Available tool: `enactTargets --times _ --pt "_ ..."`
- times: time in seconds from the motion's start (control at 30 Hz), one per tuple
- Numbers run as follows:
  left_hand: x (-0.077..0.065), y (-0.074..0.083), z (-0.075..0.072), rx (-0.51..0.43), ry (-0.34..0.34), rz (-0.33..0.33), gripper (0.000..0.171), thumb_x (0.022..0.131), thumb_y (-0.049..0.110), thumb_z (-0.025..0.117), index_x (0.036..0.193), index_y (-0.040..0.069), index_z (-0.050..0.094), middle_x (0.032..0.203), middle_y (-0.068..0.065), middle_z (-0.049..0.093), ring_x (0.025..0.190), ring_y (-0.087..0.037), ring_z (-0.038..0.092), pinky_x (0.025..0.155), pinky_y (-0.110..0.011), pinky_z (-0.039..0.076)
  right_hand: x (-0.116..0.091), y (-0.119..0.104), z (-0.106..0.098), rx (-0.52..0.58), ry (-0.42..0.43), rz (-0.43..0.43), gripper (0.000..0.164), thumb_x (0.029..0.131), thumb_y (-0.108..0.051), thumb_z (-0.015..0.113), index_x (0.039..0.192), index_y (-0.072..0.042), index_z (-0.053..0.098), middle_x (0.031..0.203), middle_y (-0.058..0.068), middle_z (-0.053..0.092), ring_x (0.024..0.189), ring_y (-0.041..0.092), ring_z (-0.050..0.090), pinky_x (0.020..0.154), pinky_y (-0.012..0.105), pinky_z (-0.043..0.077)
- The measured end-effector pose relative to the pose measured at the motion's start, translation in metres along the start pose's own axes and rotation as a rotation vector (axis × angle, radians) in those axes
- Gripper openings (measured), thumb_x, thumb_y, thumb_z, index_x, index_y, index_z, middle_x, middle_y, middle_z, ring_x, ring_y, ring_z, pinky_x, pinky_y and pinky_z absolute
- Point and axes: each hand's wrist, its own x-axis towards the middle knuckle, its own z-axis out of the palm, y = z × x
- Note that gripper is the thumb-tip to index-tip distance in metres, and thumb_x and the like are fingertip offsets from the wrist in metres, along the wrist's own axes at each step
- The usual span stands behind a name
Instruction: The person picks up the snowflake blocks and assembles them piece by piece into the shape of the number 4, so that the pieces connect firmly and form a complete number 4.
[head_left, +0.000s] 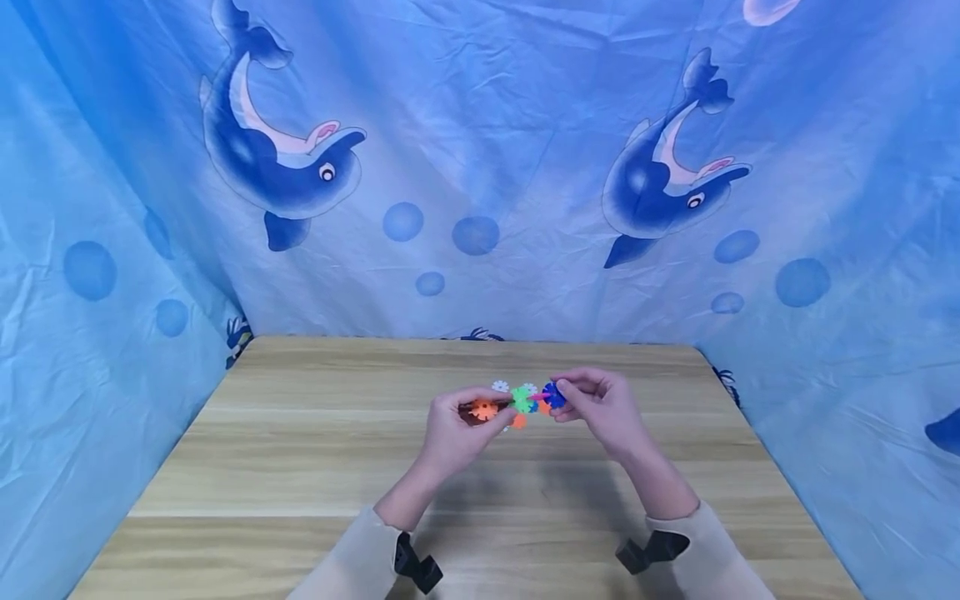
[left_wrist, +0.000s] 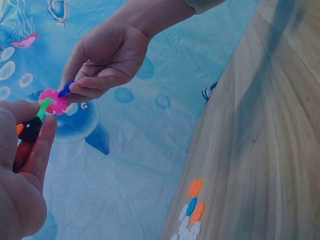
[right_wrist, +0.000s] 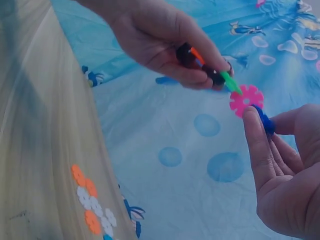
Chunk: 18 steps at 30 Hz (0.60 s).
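Observation:
Above the table, my left hand [head_left: 457, 433] pinches a joined row of notched plastic snowflake discs. In it are an orange disc [head_left: 483, 409], black discs [right_wrist: 186, 55] and a green disc [head_left: 522, 400] at the right end. A pink disc [right_wrist: 246, 101] stands edge-on to the green one, slotted against it. My right hand [head_left: 611, 417] pinches a dark blue disc [head_left: 554, 395] between thumb and fingers. The blue disc meets the pink one's edge, so the pink bridges both hands. My left fingers partly cover the black discs.
Loose orange [right_wrist: 92, 222], white [right_wrist: 84, 197] and blue discs [left_wrist: 191, 206] lie on the wooden table [head_left: 300, 467] beyond and below the hands. A blue dolphin-print curtain [head_left: 480, 150] hangs around its back and sides.

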Motion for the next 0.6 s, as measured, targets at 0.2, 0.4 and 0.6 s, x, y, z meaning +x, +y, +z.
enactTargets --times 0.2,0.4,0.6 --pt "0.000 0.004 -0.009 0.003 0.033 -0.005 0.013 0.093 0.009 0.082 0.105 0.007 0.083 0.103 -0.017 0.082 0.080 -0.010 0.079 0.069 -0.028 0.067 0.009 0.009 -0.012 -0.076 0.022 -0.039 0.026 0.105 -0.008 0.066 0.121 0.013 0.069 0.094 0.008 0.079 0.076 0.013 0.078 0.075 0.035 0.069" --pt "0.001 0.007 -0.013 -0.025 0.038 0.015 0.013 0.092 0.004 0.081 0.104 0.002 0.082 0.102 -0.021 0.081 0.082 -0.009 0.079 0.070 -0.028 0.067 0.019 0.020 -0.022 -0.383 0.071 -0.041 0.019 0.103 -0.012 0.071 0.117 -0.002 0.077 0.103 0.021 0.079 0.082 0.016 0.078 0.074 0.027 0.067" --pt "0.002 0.007 -0.016 -0.004 0.037 0.028 0.012 0.092 0.002 0.080 0.104 0.003 0.082 0.102 -0.020 0.081 0.082 -0.010 0.079 0.070 -0.029 0.067 0.030 0.043 -0.022 -0.663 0.047 -0.091 0.012 0.098 -0.013 0.075 0.108 -0.011 0.082 0.100 0.007 0.082 0.087 0.019 0.076 0.076 0.028 0.066"
